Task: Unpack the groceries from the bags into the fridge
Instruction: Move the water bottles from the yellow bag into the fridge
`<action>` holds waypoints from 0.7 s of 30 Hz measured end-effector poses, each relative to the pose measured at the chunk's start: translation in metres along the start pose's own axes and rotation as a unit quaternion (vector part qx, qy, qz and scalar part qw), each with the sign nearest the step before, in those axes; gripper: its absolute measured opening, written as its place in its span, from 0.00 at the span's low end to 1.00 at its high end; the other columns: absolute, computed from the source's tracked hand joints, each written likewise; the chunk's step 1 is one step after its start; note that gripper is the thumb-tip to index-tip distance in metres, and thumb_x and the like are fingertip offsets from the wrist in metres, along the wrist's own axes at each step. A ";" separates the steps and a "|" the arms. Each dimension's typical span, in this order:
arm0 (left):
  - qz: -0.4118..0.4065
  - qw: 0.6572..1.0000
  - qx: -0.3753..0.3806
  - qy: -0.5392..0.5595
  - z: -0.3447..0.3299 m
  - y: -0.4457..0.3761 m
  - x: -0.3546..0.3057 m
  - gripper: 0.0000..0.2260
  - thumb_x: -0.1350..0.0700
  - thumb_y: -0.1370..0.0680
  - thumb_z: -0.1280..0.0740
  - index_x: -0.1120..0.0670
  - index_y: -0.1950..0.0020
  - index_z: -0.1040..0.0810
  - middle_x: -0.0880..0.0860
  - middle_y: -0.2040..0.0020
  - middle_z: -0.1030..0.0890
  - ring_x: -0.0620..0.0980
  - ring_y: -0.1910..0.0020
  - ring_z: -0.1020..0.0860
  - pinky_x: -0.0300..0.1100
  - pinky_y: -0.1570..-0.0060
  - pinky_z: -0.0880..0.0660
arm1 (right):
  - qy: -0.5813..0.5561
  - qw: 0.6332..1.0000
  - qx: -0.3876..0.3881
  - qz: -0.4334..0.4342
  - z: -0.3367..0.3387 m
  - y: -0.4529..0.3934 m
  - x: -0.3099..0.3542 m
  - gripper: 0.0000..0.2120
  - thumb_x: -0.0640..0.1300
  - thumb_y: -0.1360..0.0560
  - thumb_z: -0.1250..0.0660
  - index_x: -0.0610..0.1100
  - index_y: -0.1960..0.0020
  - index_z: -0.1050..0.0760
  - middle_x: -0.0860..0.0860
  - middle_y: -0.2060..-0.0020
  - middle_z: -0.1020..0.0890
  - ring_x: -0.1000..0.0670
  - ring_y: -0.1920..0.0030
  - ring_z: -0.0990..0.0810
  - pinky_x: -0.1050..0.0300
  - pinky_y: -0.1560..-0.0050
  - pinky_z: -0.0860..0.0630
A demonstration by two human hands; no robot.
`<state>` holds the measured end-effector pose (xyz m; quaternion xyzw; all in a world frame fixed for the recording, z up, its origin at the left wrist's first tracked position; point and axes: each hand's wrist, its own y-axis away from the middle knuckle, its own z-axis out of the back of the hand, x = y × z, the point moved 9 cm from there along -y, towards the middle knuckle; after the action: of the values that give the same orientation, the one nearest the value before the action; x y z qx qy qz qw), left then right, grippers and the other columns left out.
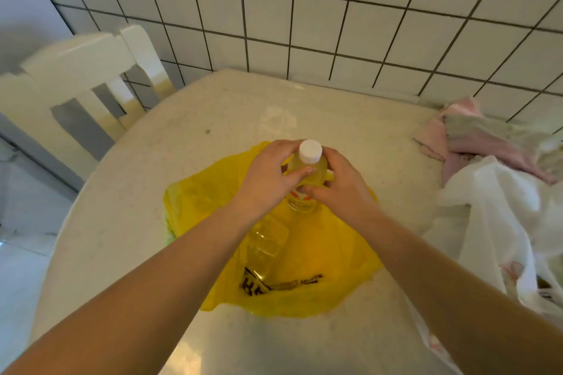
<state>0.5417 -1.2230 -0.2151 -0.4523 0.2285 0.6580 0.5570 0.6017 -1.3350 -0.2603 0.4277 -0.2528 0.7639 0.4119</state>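
Note:
A clear bottle of yellow liquid (pixel 307 172) with a white cap stands upright on the flattened yellow plastic bag (pixel 320 259) in the middle of the table. My left hand (pixel 268 175) wraps the bottle's shoulder from the left. My right hand (pixel 338 183) grips it from the right, just below the cap. Inside the yellow bag, near my left wrist, lies something clear and ribbed (pixel 268 240); I cannot tell what it is. The fridge is out of view.
The pale round table (pixel 189 143) meets a white tiled wall (pixel 335 9) at the back. A white plastic bag (pixel 499 216) and a pink cloth (pixel 475 134) lie at the right edge. A white wooden chair (pixel 79 79) stands at the left.

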 end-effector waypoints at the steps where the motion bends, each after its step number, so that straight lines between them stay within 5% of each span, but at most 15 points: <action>1: 0.000 1.000 0.001 -0.012 0.002 -0.010 0.002 0.20 0.57 0.28 0.27 0.53 0.37 0.24 0.48 0.45 0.24 0.45 0.43 0.28 0.39 0.45 0.27 | 0.006 1.000 -0.008 0.004 -0.001 -0.010 0.000 0.37 0.52 0.41 0.26 0.49 0.34 0.31 0.51 0.41 0.24 0.52 0.40 0.26 0.51 0.43 0.26; 11: 0.027 0.999 0.015 -0.036 0.000 -0.046 0.043 0.21 0.55 0.27 0.28 0.51 0.35 0.25 0.50 0.41 0.23 0.48 0.40 0.27 0.47 0.40 0.28 | 0.014 1.000 -0.008 -0.012 -0.023 -0.049 -0.019 0.33 0.48 0.33 0.25 0.50 0.31 0.33 0.52 0.39 0.26 0.54 0.40 0.27 0.61 0.46 0.31; 17: 0.041 0.999 0.014 -0.003 -0.003 -0.041 0.051 0.23 0.53 0.27 0.29 0.49 0.32 0.29 0.47 0.36 0.24 0.44 0.37 0.28 0.44 0.39 0.28 | 0.005 0.999 0.015 -0.035 -0.033 -0.046 -0.021 0.41 0.61 0.39 0.28 0.55 0.29 0.37 0.53 0.36 0.27 0.54 0.36 0.28 0.48 0.39 0.27; 21: 0.060 0.998 -0.012 0.013 0.011 -0.023 0.053 0.29 0.52 0.27 0.28 0.51 0.28 0.34 0.46 0.32 0.28 0.40 0.33 0.32 0.39 0.33 0.35 | -0.070 0.996 -0.017 -0.053 -0.023 -0.014 -0.006 0.46 0.45 0.33 0.24 0.56 0.25 0.49 0.60 0.33 0.39 0.63 0.34 0.39 0.69 0.40 0.34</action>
<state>0.5607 -1.1799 -0.2501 -0.4534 0.2546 0.6868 0.5079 0.6051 -1.3132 -0.2768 0.4859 -0.2716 0.7047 0.4400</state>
